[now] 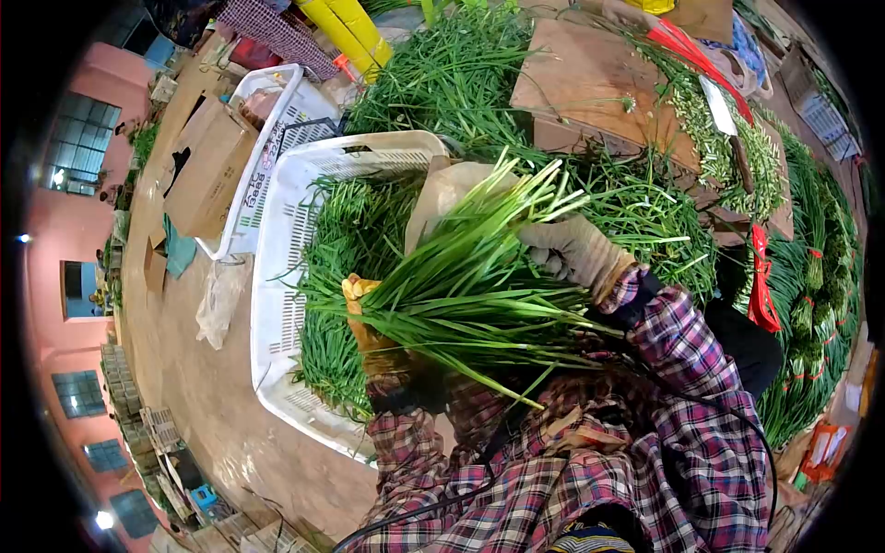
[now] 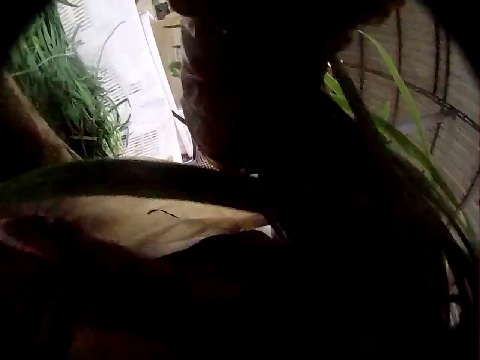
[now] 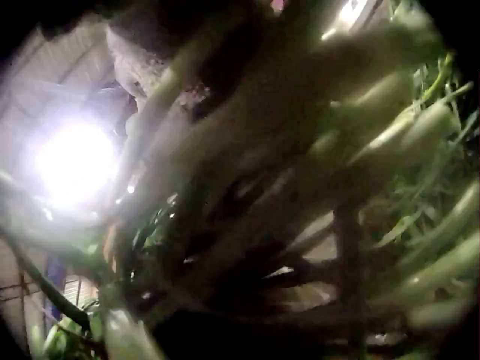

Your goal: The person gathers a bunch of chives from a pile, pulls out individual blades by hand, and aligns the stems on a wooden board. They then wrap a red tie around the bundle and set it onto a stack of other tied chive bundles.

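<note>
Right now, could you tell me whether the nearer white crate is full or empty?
Partly full: green stalks lie in the crate, its left floor bare.

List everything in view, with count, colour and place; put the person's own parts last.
near crate: one, white, centre-left, holding loose green stalks
far crate: one, white, upper left
bunch of stalks: one, green, held above the near crate
cardboard box: one, brown, left of the far crate
wooden board: one, brown, top, on heaped greens
red ties: several, red, right edge
left hand: one, yellow glove, grips the bunch's narrow end
right hand: one, beige glove, holds the bunch's spread part
</note>
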The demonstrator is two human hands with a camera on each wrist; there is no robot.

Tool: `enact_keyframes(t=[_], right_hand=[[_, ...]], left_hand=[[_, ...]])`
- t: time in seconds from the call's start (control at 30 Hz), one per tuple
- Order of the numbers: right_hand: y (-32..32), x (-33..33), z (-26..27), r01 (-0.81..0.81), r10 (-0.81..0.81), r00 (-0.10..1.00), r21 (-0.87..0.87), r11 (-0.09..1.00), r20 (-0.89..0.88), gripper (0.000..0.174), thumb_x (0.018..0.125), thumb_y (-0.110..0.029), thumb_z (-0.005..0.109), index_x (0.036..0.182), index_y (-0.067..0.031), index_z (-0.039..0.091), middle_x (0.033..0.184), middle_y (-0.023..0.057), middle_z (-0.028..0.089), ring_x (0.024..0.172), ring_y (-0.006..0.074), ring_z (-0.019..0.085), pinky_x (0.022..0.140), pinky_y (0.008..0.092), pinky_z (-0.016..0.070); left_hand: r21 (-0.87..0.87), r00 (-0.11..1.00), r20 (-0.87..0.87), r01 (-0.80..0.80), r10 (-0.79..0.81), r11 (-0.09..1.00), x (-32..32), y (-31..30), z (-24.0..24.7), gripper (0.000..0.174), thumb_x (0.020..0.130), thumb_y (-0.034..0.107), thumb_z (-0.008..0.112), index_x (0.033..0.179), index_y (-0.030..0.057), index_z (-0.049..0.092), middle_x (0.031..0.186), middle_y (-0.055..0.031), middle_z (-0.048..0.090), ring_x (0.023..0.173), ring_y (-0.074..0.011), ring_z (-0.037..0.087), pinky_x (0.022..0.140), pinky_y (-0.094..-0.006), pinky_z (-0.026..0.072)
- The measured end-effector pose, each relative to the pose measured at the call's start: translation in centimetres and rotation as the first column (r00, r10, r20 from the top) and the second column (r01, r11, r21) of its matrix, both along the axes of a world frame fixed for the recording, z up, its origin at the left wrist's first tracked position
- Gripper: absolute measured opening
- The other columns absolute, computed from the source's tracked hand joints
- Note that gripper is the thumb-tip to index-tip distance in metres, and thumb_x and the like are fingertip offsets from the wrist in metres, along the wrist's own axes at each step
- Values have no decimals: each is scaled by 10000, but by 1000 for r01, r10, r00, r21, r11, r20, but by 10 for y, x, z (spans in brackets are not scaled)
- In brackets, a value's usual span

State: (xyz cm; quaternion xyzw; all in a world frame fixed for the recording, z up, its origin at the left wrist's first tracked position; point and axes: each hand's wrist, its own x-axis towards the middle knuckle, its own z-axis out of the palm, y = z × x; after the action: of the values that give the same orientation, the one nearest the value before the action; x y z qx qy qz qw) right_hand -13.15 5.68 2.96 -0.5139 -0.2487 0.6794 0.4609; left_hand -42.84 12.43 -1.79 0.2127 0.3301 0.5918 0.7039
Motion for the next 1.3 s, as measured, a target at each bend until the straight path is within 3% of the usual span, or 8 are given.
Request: enact_keyframes(t=[0.17, 0.63, 0.77, 0.83, 0.97, 1.03, 1.13, 1.3], right_hand=[[-7, 6, 22, -105, 164, 961, -254, 961, 222, 215, 748, -240, 664, 901, -104, 598, 539, -3, 524, 377, 58, 412, 320, 187, 289], [-24, 17, 30, -48, 65, 982, -96, 994, 176, 206, 739, -227, 668, 851, -59, 626, 551, 10, 546, 393, 82, 449, 351, 201, 339], [-22, 76, -3, 243, -240, 970, -98, 965, 34, 151, 755, -183, 638, 813, -45, 616, 565, -7, 527, 432, 75, 431, 380, 199, 306], [-23, 83, 4, 452, -468, 813, 130, 882, 348, 138, 782, -166, 628, 801, -31, 607, 596, -2, 543, 474, 63, 450, 421, 187, 333], [-45, 29, 7, -19, -125, 865, 281, 960, 486, 244, 768, -168, 668, 964, -29, 626, 828, 70, 645, 794, 173, 604, 692, 275, 480], [-40, 10, 25, -411, -125, 425, 314, 856, 897, 210, 756, -191, 664, 931, -77, 645, 849, 90, 645, 799, 221, 608, 712, 299, 479], [-24, 1, 53, -224, -318, 629, 557, 800, 709, 168, 772, -224, 627, 866, -88, 660, 830, 107, 636, 773, 268, 596, 691, 311, 475], [-21, 0, 66, -404, 31, 513, 209, 890, 858, 241, 734, -240, 666, 906, -72, 649, 809, 118, 637, 737, 276, 616, 659, 320, 483]], left_hand=[[29, 984, 156, 81, -85, 996, 1, -5, 3, 156, 927, 287, 433, 938, 134, 457, 720, 41, 478, 640, -89, 481, 612, -266, 458], [64, 933, 325, 139, -152, 988, -2, -5, 1, 198, 924, 292, 433, 1038, 135, 473, 785, 8, 527, 685, -148, 548, 641, -345, 512], [-83, 998, 58, 16, -11, 996, -10, -6, -9, 239, 927, 346, 404, 1035, 148, 482, 794, 8, 541, 673, -146, 541, 640, -364, 512], [-70, 981, 189, 66, -52, 995, -14, -5, -14, 246, 924, 362, 404, 1031, 156, 487, 778, 6, 540, 661, -141, 536, 647, -367, 513], [-105, 984, 179, 5, 14, 994, -5, -9, -8, 263, 908, 376, 437, 1012, 146, 511, 749, 25, 516, 624, -145, 512, 596, -310, 482], [-98, 987, 162, 14, 2, 995, -3, -8, -2, 279, 897, 405, 447, 1010, 155, 499, 746, 15, 525, 625, -142, 525, 576, -333, 503], [-49, 977, 201, 83, -71, 995, -9, -7, -1, 258, 917, 389, 400, 1058, 183, 466, 693, -16, 522, 637, -160, 552, 539, -388, 540], [152, 894, 303, 296, -329, 943, -10, 3, 3, 367, 928, 413, 359, 727, 127, 471, 649, 11, 451, 544, -114, 423, 529, -285, 424]])
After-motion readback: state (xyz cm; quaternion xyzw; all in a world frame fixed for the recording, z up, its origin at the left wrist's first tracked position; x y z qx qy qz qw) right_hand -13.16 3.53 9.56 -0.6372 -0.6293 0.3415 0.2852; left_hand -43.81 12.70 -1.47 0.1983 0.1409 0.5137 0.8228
